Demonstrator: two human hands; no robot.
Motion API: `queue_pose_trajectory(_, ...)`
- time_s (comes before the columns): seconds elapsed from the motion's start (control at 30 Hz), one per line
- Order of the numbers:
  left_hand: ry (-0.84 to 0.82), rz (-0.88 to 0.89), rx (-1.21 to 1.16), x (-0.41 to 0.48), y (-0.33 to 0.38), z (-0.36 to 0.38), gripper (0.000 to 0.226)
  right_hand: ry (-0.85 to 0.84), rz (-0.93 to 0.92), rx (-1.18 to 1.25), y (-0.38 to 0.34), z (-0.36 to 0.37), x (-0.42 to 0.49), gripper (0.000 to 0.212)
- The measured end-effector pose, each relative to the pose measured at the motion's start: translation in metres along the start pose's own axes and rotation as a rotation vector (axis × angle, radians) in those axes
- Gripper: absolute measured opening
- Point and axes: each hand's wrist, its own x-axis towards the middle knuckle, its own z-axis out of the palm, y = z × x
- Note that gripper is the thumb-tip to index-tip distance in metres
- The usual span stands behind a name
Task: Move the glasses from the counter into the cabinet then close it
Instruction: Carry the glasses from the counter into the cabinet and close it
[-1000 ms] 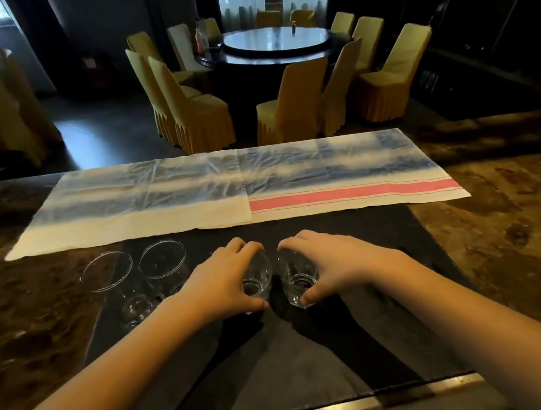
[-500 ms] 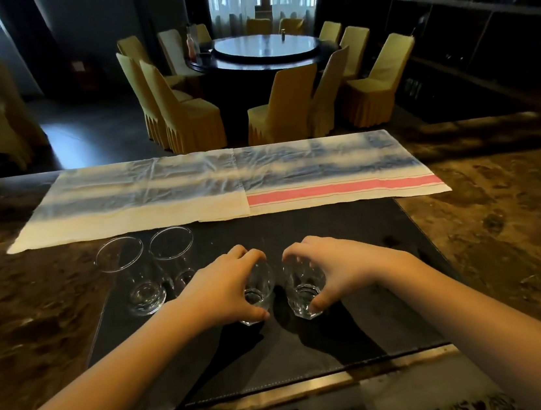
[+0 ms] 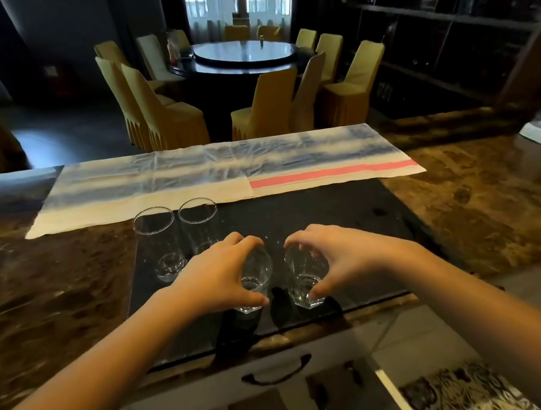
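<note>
My left hand [image 3: 218,277] is wrapped around a clear glass [image 3: 255,283] and my right hand [image 3: 340,257] around a second clear glass [image 3: 302,284]. Both glasses are side by side over the front part of a black mat [image 3: 315,219] on the brown marble counter [image 3: 487,205]; whether their bases touch the mat I cannot tell. Two more clear glasses [image 3: 161,245] [image 3: 198,224] stand upright at the mat's back left, beside my left hand. Under the counter's front edge is a white cabinet front with a dark handle [image 3: 276,372].
A striped cloth [image 3: 224,173] lies across the counter behind the mat. Beyond the counter stand a round dining table [image 3: 243,53] and several yellow-covered chairs. Dark shelving [image 3: 445,33] fills the right wall. A patterned surface [image 3: 462,392] shows at the bottom right.
Both hands with their glasses have drawn nearer the counter's front edge. The view has tipped down and back, so the cabinet front below the counter has come into sight.
</note>
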Motion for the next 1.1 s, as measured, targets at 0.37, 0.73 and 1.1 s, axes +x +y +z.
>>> queue_pose_trajectory(0.37,-0.039,0.095,-0.034,-0.063,0.02,0.008,0.083,0.049,0.017,0.028,-0.046,0.032,-0.053,0.082)
queue_pose_trajectory(0.73,-0.017,-0.066,-0.029,-0.12,0.046,0.041,0.08,-0.02,-0.056,0.013,-0.054,0.071,-0.088,0.079)
queue_pose_trajectory(1.1,-0.23,-0.198,-0.04,-0.158,0.027,0.22,0.084,-0.2,-0.057,-0.019,-0.007,0.25,-0.076,0.083)
